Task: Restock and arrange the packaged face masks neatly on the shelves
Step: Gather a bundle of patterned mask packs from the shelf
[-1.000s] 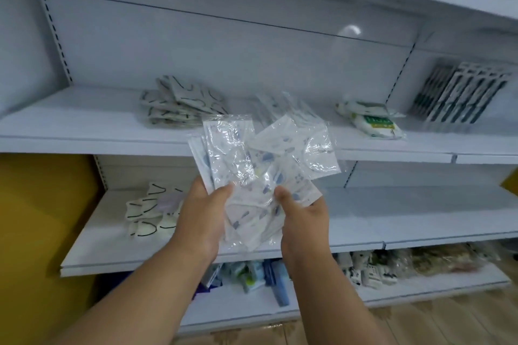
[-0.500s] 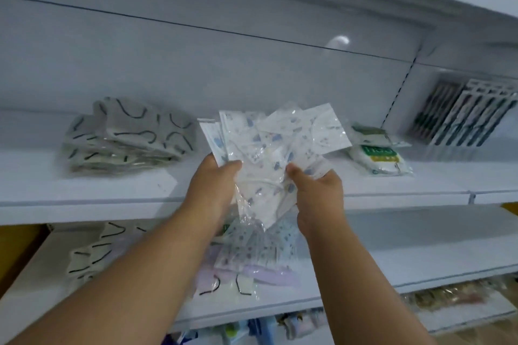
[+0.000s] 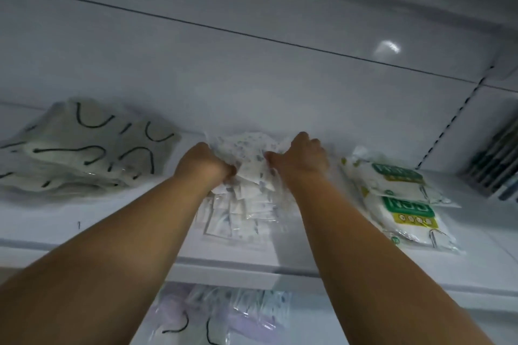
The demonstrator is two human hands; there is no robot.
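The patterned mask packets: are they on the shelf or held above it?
On the shelf: the packets lie spread there, both hands gripping their far end.

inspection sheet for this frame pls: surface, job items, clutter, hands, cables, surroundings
Surface: white metal shelf, glossy white back panel behind it.
Job's things: bundle of clear-wrapped, blue-printed white masks on the shelf, between both hands.
Clutter: stack of pale masks with black ear loops to the left; green-labelled white mask packs to the right; lilac packs on the shelf below.
Hands: left hand and right hand both grip the bundle; fingers mostly hidden.
Cables: nothing seen.
Surroundings: dark-striped packets at far right, blurred.
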